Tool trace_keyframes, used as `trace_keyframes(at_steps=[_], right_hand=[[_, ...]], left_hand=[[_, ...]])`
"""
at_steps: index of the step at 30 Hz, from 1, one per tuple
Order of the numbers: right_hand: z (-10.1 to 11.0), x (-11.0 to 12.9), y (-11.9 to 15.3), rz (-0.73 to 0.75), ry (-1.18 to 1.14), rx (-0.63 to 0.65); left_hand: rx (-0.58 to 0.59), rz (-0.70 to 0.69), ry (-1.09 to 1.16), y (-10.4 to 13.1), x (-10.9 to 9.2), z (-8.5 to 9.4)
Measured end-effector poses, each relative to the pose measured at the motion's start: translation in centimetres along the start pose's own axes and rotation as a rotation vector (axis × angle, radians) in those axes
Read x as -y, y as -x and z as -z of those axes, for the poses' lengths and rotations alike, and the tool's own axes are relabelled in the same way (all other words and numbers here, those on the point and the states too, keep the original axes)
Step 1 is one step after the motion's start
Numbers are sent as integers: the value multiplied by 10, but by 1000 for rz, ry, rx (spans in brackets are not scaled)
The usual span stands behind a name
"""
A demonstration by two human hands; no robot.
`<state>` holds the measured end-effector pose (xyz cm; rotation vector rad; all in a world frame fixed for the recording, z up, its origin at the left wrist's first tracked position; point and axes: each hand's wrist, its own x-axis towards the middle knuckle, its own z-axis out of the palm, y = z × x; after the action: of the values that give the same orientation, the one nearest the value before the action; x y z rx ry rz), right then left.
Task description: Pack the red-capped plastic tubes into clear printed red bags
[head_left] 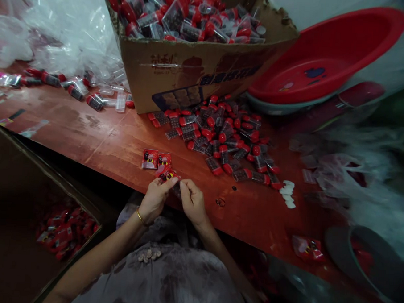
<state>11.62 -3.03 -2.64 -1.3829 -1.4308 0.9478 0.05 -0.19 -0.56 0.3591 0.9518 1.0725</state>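
My left hand [156,197], with a gold bracelet at its wrist, pinches a small red printed packet [167,174] at the table's front edge. My right hand [192,200] is closed at the packet's right side, where a dark, clear-sided piece shows between the hands, partly hidden by the fingers. Just behind the held packet, two flat red cards [150,159] lie side by side on the table. Beyond them to the right spreads a pile of small clear tubes with red caps [223,134].
A cardboard box [178,74] full of red-capped tubes stands behind. Red basin [326,54] at back right, white pieces [288,194] right, a packet [307,248] near a grey container [371,261]. Plastic bags [73,25] lie back left; an open carton [85,209] holds red packets below.
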Motion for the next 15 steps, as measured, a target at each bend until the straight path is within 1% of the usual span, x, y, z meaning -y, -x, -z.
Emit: trace_keyframes(at_steps=[4, 5, 7, 8, 11, 13, 15], right_hand=[[-8, -2, 5, -146, -220, 84], [-10, -4, 7, -170, -241, 81], [-12, -7, 11, -162, -192, 27], [-13, -9, 12, -138, -137, 6], [-8, -7, 9, -34, 77, 10], [1, -1, 1, 113, 264, -58], [12, 9, -10, 318, 456, -127]], left_hand=[[-50, -78, 7, -2, -3, 0], [-56, -90, -9, -2, -2, 0], [-54, -96, -42, -2, 0, 1], [-51, -99, -57, -2, 0, 1], [-44, -150, -116, -2, -2, 2], [-9, -151, -197, -4, -4, 6], [45, -119, -277, -6, -5, 11]])
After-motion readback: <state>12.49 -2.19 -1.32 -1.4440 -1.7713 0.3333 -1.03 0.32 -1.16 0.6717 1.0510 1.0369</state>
